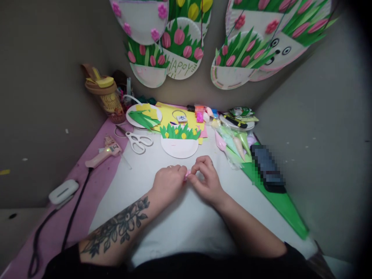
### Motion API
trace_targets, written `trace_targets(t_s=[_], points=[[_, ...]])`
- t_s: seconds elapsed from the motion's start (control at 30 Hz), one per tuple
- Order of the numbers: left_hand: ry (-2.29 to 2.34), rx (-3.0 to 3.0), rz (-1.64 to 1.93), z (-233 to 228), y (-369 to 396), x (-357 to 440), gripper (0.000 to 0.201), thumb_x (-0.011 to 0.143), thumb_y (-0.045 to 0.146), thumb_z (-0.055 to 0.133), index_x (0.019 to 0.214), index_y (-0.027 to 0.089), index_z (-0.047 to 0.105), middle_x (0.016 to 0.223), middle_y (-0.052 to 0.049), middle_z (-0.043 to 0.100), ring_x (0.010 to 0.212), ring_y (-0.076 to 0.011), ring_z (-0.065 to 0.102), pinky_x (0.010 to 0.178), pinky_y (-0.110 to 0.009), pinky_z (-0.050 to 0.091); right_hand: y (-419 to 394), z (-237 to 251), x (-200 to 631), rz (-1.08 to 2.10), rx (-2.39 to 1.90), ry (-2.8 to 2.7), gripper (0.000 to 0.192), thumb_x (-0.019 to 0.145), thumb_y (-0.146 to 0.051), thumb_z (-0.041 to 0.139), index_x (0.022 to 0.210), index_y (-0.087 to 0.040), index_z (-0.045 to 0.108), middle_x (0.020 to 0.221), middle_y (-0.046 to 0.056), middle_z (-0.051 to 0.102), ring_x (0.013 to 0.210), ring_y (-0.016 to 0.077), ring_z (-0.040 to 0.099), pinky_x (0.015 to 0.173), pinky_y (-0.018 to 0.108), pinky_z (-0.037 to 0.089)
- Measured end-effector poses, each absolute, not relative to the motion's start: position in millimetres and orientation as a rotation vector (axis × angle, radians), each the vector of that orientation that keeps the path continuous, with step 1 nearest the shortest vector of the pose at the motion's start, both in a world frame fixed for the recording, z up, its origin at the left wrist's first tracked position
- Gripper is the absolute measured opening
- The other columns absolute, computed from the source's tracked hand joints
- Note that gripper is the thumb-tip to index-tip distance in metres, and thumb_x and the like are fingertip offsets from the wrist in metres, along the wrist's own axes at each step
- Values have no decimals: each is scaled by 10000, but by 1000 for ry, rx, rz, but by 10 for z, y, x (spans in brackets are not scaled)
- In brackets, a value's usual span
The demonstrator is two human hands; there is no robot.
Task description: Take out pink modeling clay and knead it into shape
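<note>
White table (180, 217), grey corner walls (43, 108)

My left hand (169, 181) and right hand (205, 179) meet fingertip to fingertip, fingers curled in a pinch, forearms converging.

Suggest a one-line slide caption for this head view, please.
Both hands, left hand and right hand, pinch a small pink piece before a paper-plate flower craft.

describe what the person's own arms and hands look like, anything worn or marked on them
Both forearms are bare. The left forearm carries a large dark floral tattoo of leaves and blossoms running from near the elbow towards the wrist. The left hand has what looks like a thin ring on one finger. The right hand shows no ring or marking. Dark, pushed-up sleeves show near both elbows.
</note>
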State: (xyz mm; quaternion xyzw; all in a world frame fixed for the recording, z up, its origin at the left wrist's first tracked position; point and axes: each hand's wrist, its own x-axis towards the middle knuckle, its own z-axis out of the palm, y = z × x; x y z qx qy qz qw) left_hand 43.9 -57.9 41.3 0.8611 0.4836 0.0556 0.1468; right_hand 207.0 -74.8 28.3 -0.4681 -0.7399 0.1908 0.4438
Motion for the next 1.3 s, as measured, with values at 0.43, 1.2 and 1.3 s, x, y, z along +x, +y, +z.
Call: trace_targets(t_s=[0.43, 1.2, 1.3], points=[[1206, 1943, 510, 368, -503, 419, 260, 822, 439, 528, 736, 196, 493, 682, 9, 600, 632, -147, 552, 538, -230, 335, -741, 192, 2109, 426, -1209, -1694, 99, 841, -225, 558, 751, -206, 524, 858, 23, 389, 847, 181, 458, 786, 363, 415], [1573, 2354, 101, 427, -499, 398, 184, 850, 321, 504, 965, 191, 563, 918, -91, 680, 846, -255, 641, 646, -308, 422, -768, 255, 2073, 414, -1193, -1817, 23, 806, -243, 623, 792, -224, 623, 853, 31, 455, 840, 189, 493, 763, 366, 431], [1510, 2358, 273, 418, -506, 405, 206, 853, 378, 508, 938, 196, 555, 951, -81, 664, 878, -249, 621, 654, -298, 410, -762, 251, 2060, 462, -1273, -1734, 88, 794, -213, 630, 722, -215, 580, 837, 19, 454, 831, 176, 503, 781, 351, 426]])
